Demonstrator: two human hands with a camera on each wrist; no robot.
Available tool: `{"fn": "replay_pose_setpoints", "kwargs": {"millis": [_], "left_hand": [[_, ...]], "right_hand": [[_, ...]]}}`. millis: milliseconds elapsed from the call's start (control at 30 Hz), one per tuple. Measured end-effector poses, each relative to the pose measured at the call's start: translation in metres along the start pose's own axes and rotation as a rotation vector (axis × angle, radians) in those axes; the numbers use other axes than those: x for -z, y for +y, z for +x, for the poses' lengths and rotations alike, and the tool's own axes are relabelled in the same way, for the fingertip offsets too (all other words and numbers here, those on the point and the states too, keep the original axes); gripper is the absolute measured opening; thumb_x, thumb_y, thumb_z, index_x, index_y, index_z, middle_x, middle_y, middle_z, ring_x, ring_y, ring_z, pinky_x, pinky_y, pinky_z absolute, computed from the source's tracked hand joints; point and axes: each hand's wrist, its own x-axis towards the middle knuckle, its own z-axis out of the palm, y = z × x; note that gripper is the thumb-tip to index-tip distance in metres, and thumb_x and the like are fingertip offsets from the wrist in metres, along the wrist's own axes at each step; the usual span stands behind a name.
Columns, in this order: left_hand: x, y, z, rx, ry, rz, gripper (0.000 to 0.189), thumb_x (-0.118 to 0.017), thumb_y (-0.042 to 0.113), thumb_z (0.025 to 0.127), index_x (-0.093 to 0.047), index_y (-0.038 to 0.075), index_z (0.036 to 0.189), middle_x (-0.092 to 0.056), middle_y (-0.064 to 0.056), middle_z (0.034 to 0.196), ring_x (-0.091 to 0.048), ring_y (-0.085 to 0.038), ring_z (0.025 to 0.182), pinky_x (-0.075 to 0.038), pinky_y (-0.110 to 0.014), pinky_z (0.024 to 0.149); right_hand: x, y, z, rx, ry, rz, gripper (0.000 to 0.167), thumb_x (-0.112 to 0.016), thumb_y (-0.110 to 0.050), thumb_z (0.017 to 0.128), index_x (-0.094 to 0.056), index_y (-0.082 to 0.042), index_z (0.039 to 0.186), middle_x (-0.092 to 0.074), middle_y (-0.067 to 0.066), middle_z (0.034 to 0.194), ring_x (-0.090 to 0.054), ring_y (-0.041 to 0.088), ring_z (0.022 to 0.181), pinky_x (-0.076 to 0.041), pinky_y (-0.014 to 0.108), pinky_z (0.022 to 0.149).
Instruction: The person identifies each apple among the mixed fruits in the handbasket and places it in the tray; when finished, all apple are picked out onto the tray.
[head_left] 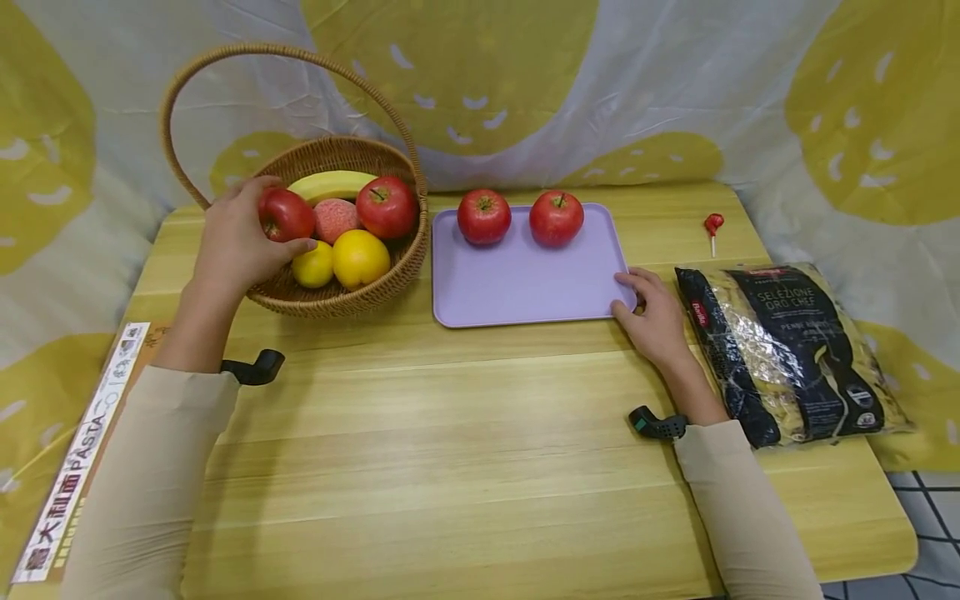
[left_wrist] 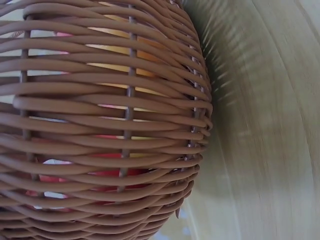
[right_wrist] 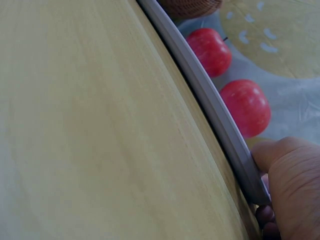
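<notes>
At the left side of the wicker basket [head_left: 378,293], the left hand [head_left: 238,237] grips a red apple [head_left: 288,215] between thumb and fingers, the fingertips partly hidden; likely firm, smooth and easily bruised, the fruit is best held around its widest girth. Right of the basket, the right hand [head_left: 654,321] pinches the right edge of the lilac tray [head_left: 517,287], probably light and stiff and best steadied by its rim.

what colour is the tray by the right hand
The tray is pale purple, seen best in the head view.
</notes>
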Motion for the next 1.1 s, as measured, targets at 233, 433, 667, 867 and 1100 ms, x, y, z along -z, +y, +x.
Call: {"fn": "replay_pose_setpoints", "kwargs": {"millis": [233, 433, 667, 867, 1100], "left_hand": [[-0.003, -0.002, 0.000, 0.020, -0.013, 0.023, 0.087, -0.078, 0.032, 0.089, -0.033, 0.005, 0.159, -0.035, -0.032, 0.158, -0.030, -0.055, 0.142, -0.039, -0.074, 0.107], [-0.006, -0.004, 0.002, 0.040, -0.024, 0.054, 0.087, -0.077, 0.033, 0.090, -0.031, 0.003, 0.159, -0.032, -0.035, 0.158, -0.029, -0.056, 0.140, -0.040, -0.075, 0.106], [-0.008, -0.005, 0.003, 0.031, 0.026, 0.137, 0.085, -0.078, 0.032, 0.087, -0.038, -0.002, 0.153, -0.044, -0.040, 0.146, -0.036, -0.060, 0.128, -0.040, -0.072, 0.104], [-0.006, 0.000, 0.003, -0.022, 0.080, 0.140, 0.083, -0.080, 0.036, 0.084, -0.045, -0.001, 0.150, -0.050, -0.039, 0.139, -0.043, -0.059, 0.123, -0.043, -0.072, 0.101], [-0.004, 0.010, 0.004, -0.104, 0.131, 0.050, 0.081, -0.082, 0.041, 0.081, -0.053, 0.005, 0.147, -0.052, -0.031, 0.144, -0.048, -0.053, 0.125, -0.047, -0.071, 0.100]], "right_hand": [[0.001, 0.001, 0.002, 0.005, -0.007, -0.012, 0.048, -0.064, -0.014, 0.094, -0.061, 0.000, 0.140, -0.049, 0.021, 0.153, -0.058, 0.034, 0.109, -0.042, 0.035, 0.085], [0.002, 0.000, 0.001, 0.009, -0.009, -0.018, 0.047, -0.063, -0.014, 0.094, -0.062, 0.000, 0.139, -0.050, 0.021, 0.152, -0.058, 0.035, 0.112, -0.042, 0.035, 0.086], [0.000, -0.001, 0.001, 0.006, -0.010, -0.005, 0.047, -0.065, -0.014, 0.093, -0.062, 0.000, 0.139, -0.050, 0.021, 0.153, -0.058, 0.034, 0.111, -0.042, 0.033, 0.085], [0.001, -0.003, 0.001, 0.009, -0.005, -0.011, 0.048, -0.064, -0.014, 0.093, -0.062, 0.000, 0.138, -0.050, 0.022, 0.152, -0.058, 0.035, 0.111, -0.040, 0.031, 0.084], [0.001, 0.000, -0.001, 0.002, -0.002, -0.018, 0.047, -0.064, -0.014, 0.094, -0.062, 0.000, 0.139, -0.050, 0.021, 0.153, -0.058, 0.035, 0.114, -0.043, 0.037, 0.087]]}}
